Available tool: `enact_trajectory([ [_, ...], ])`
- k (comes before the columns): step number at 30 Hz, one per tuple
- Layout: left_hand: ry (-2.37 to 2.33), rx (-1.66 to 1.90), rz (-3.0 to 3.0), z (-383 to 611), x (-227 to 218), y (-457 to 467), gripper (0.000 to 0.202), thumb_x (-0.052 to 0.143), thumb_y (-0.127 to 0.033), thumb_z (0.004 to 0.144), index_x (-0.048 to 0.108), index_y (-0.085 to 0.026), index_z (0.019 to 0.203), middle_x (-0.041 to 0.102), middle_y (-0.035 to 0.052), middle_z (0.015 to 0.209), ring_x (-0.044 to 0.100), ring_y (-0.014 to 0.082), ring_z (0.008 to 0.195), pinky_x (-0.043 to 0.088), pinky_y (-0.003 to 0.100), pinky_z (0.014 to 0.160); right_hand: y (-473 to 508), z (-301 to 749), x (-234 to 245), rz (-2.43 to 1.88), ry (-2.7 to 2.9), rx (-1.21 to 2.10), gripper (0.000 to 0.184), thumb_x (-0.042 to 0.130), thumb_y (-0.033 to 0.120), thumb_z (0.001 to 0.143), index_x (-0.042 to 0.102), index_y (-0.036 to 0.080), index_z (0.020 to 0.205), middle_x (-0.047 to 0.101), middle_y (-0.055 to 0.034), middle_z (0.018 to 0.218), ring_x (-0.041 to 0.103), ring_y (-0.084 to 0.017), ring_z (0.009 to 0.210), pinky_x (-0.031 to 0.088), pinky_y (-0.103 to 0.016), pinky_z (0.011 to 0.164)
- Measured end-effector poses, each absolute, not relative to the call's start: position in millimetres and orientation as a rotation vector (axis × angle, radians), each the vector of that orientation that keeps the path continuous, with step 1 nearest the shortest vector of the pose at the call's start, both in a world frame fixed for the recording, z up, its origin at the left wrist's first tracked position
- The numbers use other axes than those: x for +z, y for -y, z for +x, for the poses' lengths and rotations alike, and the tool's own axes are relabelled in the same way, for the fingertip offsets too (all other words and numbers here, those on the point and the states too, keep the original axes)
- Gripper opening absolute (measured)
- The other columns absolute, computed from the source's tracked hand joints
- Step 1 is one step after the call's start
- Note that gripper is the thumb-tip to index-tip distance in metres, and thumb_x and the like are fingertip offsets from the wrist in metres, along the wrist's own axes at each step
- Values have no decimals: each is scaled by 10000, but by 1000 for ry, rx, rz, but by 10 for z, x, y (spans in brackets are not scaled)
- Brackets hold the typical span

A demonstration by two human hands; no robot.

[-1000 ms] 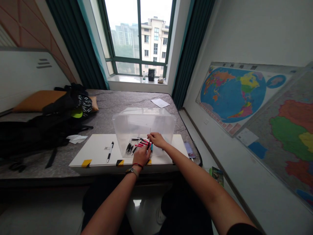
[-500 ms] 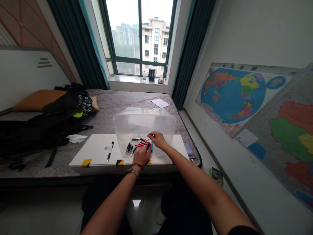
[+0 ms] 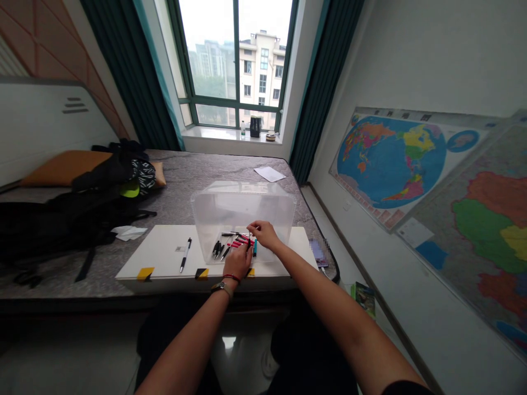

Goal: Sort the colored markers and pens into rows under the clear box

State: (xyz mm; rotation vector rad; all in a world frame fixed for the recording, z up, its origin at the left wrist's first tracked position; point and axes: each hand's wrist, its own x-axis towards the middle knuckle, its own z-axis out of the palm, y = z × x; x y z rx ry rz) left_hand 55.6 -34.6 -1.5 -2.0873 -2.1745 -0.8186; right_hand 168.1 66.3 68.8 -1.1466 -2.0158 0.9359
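Observation:
My left hand (image 3: 237,261) is closed round a dark pen (image 3: 249,243) held upright over the front part of a clear plastic bin (image 3: 242,206). Just above it, my right hand (image 3: 264,233) pinches a thin, slender pen part at the pen's upper end, too small to make out fully. Under and beside the hands lie several pen parts: black pieces (image 3: 216,249) at left, red-pink pieces (image 3: 235,244) in the middle and a teal piece (image 3: 255,248) at right. One whole white-and-black pen (image 3: 186,255) rests on the white box, left of the bin.
The bin stands on a flat white box (image 3: 158,247) with yellow-black tape on its front edge, on a grey mattress (image 3: 181,181). A dark bag (image 3: 82,214) and a tissue (image 3: 129,233) lie at left. Paper (image 3: 269,174) lies behind; a phone (image 3: 319,253) is at right.
Both hands stay nearly in place. My right hand has shifted very slightly to the left, still pinching above the pen in my left hand.

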Motion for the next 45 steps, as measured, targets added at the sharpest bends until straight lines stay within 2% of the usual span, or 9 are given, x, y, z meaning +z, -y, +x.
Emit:
enact_trajectory([
  [5, 2197, -852, -2072, 538, -26, 332, 363, 284, -387, 997, 587, -187, 991, 684, 95, 855, 631, 208, 755, 359, 300, 621, -597, 1691, 600, -1163, 1977, 928, 350, 671, 383, 818, 652, 207, 1120, 697, -3, 833, 621, -117, 651, 473, -238, 686],
  [12, 2214, -873, -2069, 519, -53, 322, 371, 273, -360, 996, 566, -175, 1129, 687, 108, 897, 633, 216, 785, 391, 310, 649, -508, 1708, 407, -1226, 2099, 943, 185, 680, 359, 797, 720, 180, 820, 709, -21, 751, 637, -140, 691, 456, -230, 665],
  [16, 2203, -904, -2083, 523, -11, 344, 372, 271, -353, 991, 603, -184, 998, 680, 103, 845, 625, 216, 774, 406, 318, 664, -598, 1637, 558, -1247, 1941, 961, 203, 667, 365, 797, 716, 168, 808, 702, -20, 725, 636, -138, 672, 460, -219, 620],
  [19, 2173, -874, -2113, 527, 2, 351, 374, 292, -347, 979, 625, -189, 915, 678, 106, 844, 622, 221, 796, 418, 323, 685, -657, 1442, 668, -1233, 1746, 1235, 223, 643, 358, 822, 697, 145, 861, 709, -42, 759, 623, -120, 602, 452, -201, 521],
  [24, 2205, -752, -2167, 501, -118, 300, 292, 415, -297, 907, 648, -154, 1011, 688, 134, 957, 621, 260, 888, 442, 353, 755, -571, 874, 583, -1321, 1703, 1592, 266, 775, 328, 711, 662, 148, 872, 690, -35, 661, 612, -127, 501, 439, -199, 445],
  [29, 2143, -645, -2274, 447, -248, 246, 319, 447, -168, 863, 600, -138, 1141, 647, 163, 1160, 553, 297, 1101, 409, 393, 916, -439, 488, 452, -1480, 1978, 1277, 273, 801, 341, 682, 630, 182, 822, 687, -30, 638, 658, -166, 549, 483, -239, 526],
  [32, 2117, -555, -2305, 436, -247, 248, 330, 433, -176, 881, 576, -147, 1178, 605, 172, 1240, 515, 314, 1157, 388, 418, 944, -413, 454, 478, -1467, 2164, 1108, 288, 801, 395, 679, 610, 193, 752, 683, -38, 649, 667, -180, 611, 485, -256, 593],
  [39, 2252, -638, -2231, 477, -183, 262, 301, 454, -188, 869, 619, -107, 1108, 678, 167, 963, 624, 277, 919, 440, 357, 809, -244, 931, 631, -1229, 2152, 775, 280, 589, 454, 867, 564, 206, 739, 642, -6, 705, 588, -133, 655, 431, -229, 646],
  [45, 2134, -884, -2159, 520, -67, 341, 275, 401, -299, 925, 649, -179, 929, 682, 112, 874, 628, 228, 828, 432, 311, 703, 49, 1876, 360, -1234, 2046, 480, 244, 493, 379, 919, 522, 219, 738, 574, -9, 692, 555, -163, 667, 444, -270, 680],
])
